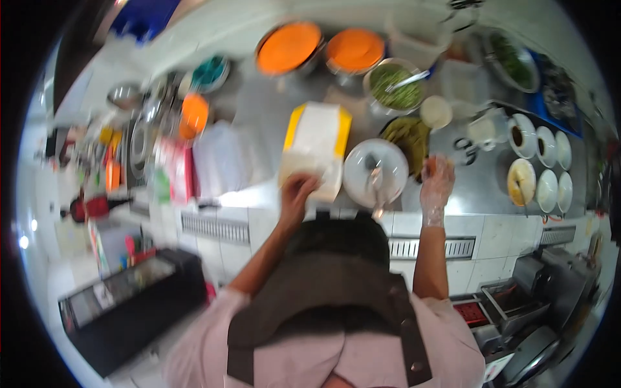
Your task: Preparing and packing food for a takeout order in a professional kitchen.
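My bare left hand has its fingers bent over the near end of a pale sheet. The sheet lies on a white and yellow paper wrapper or open carton; blur hides whether the fingers grip it. My right hand wears a clear plastic glove, its fingers curled beside a dark dish of olive-green leaves or pickles. Something orange-brown shows at those fingertips, but I cannot tell whether it is held food. Between my hands stands a white bowl with a metal spoon in it.
Farther back stand two orange-topped containers and a bowl of shredded greens with a utensil. Black-handled scissors lie right of my glove. Several small sauce bowls sit farther right. Clear plastic bags lie left.
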Demonstrator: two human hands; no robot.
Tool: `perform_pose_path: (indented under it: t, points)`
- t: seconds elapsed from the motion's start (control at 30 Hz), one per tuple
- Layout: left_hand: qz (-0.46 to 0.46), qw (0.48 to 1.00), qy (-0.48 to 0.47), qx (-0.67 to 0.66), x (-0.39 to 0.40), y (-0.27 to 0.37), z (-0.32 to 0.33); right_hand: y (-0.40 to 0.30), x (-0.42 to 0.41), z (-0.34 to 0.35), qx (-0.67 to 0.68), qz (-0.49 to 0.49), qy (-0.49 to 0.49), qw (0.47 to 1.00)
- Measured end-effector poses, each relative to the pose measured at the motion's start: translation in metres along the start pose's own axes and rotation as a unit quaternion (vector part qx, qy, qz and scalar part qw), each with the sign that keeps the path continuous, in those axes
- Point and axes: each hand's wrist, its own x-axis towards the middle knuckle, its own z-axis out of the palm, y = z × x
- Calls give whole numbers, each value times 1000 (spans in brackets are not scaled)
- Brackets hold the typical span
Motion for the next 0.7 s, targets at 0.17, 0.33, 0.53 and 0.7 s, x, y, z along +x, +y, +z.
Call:
perform_pose_path:
  t: [0.17, 0.33, 0.53, 0.7]
  points:
    - [-209, 920, -89, -318, -15, 17, 20, -49, -105, 92, -228, -154, -426, 862]
    - [-274, 869, -180, -372, -55, -45, -32, 18, -156, 131, -324, -189, -574, 727]
    - [-381, 813, -36, -440, -114, -118, -121, 29, -181, 181, -427, -237, -581, 651]
    - [-324, 813, 72, -479, -133, -179, -182, 25, -161, 220, -513, -264, -411, 706]
